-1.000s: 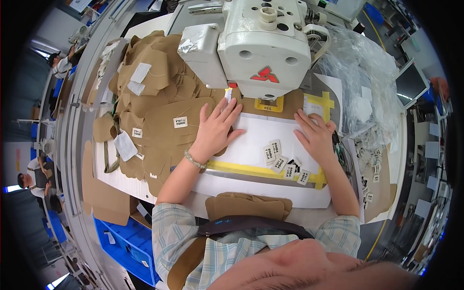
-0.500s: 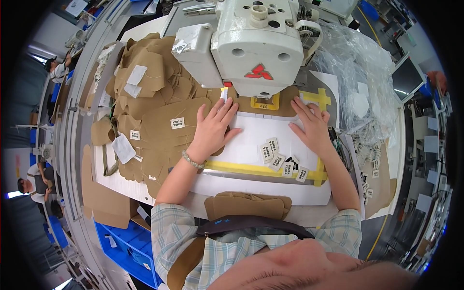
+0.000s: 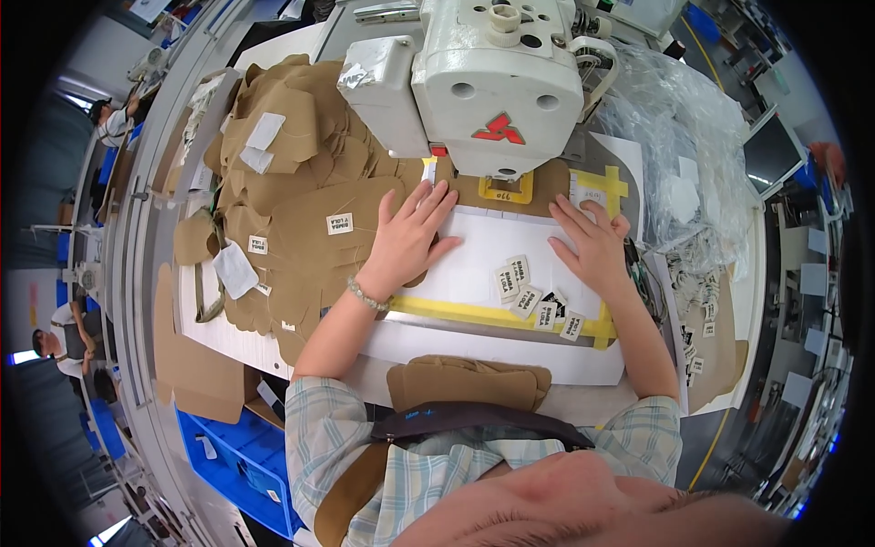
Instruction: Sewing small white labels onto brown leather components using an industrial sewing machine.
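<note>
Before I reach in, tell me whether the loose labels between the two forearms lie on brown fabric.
No, those labels lie on the white sheet and its yellow tape.

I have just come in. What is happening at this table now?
A person is working at a white sewing machine. The left hand and right hand lie spread near either end of a brown piece, which sits under a small yellow frame. Neither hand grips anything. Loose labels lie on the white sheet, and more brown pieces are heaped on the left.
</note>
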`<state>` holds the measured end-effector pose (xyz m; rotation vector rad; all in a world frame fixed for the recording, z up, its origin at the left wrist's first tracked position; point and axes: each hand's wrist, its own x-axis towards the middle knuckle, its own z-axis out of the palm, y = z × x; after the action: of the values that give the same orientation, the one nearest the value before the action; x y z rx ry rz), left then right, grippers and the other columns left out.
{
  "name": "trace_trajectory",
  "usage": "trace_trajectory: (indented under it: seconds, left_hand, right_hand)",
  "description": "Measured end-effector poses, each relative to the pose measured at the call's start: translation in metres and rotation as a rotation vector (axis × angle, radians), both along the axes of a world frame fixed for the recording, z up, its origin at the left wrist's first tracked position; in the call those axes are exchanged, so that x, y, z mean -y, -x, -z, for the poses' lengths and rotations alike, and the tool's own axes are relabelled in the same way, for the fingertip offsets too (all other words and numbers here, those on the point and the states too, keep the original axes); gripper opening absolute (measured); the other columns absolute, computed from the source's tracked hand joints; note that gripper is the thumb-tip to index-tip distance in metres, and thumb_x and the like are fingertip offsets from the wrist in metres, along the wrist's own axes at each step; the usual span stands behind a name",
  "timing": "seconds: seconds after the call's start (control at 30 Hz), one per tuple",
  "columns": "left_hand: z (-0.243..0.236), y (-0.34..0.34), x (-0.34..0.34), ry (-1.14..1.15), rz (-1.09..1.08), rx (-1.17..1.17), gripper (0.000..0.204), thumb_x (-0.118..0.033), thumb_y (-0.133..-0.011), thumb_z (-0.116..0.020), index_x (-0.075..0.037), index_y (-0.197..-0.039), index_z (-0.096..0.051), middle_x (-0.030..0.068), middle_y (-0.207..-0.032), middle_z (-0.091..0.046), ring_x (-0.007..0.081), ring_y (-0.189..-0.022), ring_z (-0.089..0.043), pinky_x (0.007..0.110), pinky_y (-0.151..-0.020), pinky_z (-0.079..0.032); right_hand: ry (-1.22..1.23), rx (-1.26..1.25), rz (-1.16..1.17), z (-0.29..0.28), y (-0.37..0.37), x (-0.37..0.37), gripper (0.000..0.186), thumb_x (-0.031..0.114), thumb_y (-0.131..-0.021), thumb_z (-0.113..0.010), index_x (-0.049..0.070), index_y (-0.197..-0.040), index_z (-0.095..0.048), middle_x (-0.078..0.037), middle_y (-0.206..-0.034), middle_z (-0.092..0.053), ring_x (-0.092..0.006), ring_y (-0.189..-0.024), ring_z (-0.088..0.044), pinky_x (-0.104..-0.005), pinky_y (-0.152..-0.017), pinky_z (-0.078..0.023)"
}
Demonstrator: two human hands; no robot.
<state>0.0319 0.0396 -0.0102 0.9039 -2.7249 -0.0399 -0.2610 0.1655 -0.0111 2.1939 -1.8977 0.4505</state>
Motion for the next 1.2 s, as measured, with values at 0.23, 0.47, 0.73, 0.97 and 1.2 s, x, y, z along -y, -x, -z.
trace_trajectory:
  seconds: [0.23,0.47,0.73,0.97,1.2]
  left_hand:
    - [0.0005,0.0015,-0.001,0.004,-0.014,-0.004,0.061,-0.047,-0.09,-0.06,-0.012,-0.138,-0.049,0.0061,-0.146,-0.047,0.0253,-0.134,-0.044,0.058,-0.106,-0.027]
    - [0.002,0.0013,-0.0003,0.0,-0.015,-0.009,0.061,-0.047,-0.09,-0.06,-0.011,-0.138,-0.049,0.0066,-0.146,-0.047,0.0256,-0.132,-0.045,0.057,-0.106,-0.027]
    - [0.0015,0.0021,-0.0015,0.013,-0.012,-0.007,0.061,-0.046,-0.09,-0.061,-0.01,-0.137,-0.05,0.0078,-0.145,-0.048,0.0254,-0.132,-0.046,0.056,-0.107,-0.027]
    - [0.002,0.0015,-0.0026,0.011,-0.031,-0.002,0.06,-0.047,-0.089,-0.061,-0.011,-0.137,-0.05,0.0088,-0.145,-0.048,0.0259,-0.131,-0.046,0.054,-0.106,-0.028]
    - [0.0004,0.0018,-0.0019,0.03,-0.037,-0.001,0.059,-0.048,-0.089,-0.06,-0.013,-0.136,-0.051,0.0092,-0.145,-0.047,0.0259,-0.132,-0.045,0.053,-0.106,-0.028]
  right_hand:
    - [0.054,-0.019,0.001,0.0006,0.001,-0.0023,0.042,0.035,-0.082,-0.07,0.014,-0.118,-0.067,0.003,-0.126,-0.065,-0.018,-0.109,-0.054,-0.0387,-0.088,-0.028]
    - [0.075,-0.033,0.0,0.0018,0.0011,-0.0022,0.042,0.035,-0.082,-0.07,0.014,-0.119,-0.067,0.002,-0.127,-0.064,-0.0178,-0.107,-0.054,-0.0385,-0.087,-0.028]
    - [0.043,0.007,0.001,0.0,0.003,-0.0043,0.042,0.034,-0.082,-0.07,0.015,-0.12,-0.066,0.002,-0.129,-0.063,-0.0166,-0.105,-0.054,-0.0385,-0.084,-0.027]
    - [0.011,0.023,-0.017,-0.0029,0.0033,-0.0056,0.042,0.035,-0.083,-0.069,0.02,-0.122,-0.065,0.002,-0.131,-0.062,-0.0165,-0.105,-0.054,-0.039,-0.084,-0.027]
    - [-0.016,0.021,-0.014,-0.004,0.0031,-0.0065,0.046,0.034,-0.083,-0.069,0.017,-0.125,-0.063,0.002,-0.135,-0.059,-0.0168,-0.107,-0.053,-0.0384,-0.085,-0.027]
